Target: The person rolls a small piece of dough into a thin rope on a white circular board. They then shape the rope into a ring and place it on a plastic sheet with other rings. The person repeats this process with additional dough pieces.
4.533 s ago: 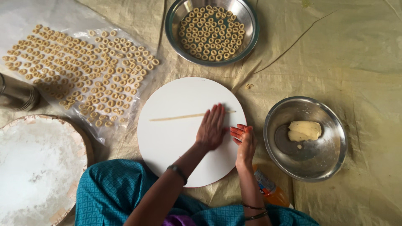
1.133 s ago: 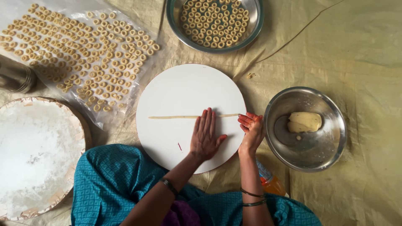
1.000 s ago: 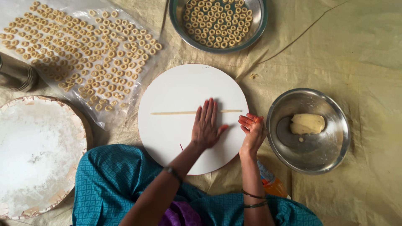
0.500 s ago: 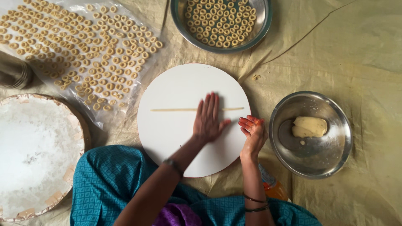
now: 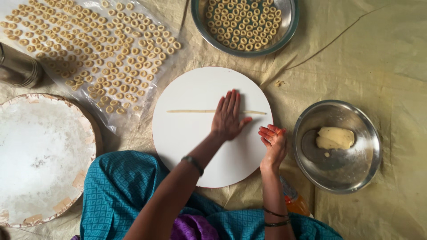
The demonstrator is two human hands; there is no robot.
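Left hand [image 5: 227, 116]: open, fingers flat and together, pressed on a thin dough rope [image 5: 191, 111] that lies across the round white board [image 5: 195, 151]. Right hand [image 5: 274, 143]: loosely curled, holding nothing, at the board's 3 o'clock edge. Steel bowl [image 5: 311, 178] with a lump of pale dough [image 5: 334, 138], at 3 o'clock of the board. Steel plate [image 5: 291, 26] of small dough rings, at 12 o'clock. Clear plastic sheet [image 5: 147, 84] of rings (many rows), at 10 o'clock. Floured round board [image 5: 40, 155], at 9 o'clock. All rest on a tan cloth [image 5: 382, 71].
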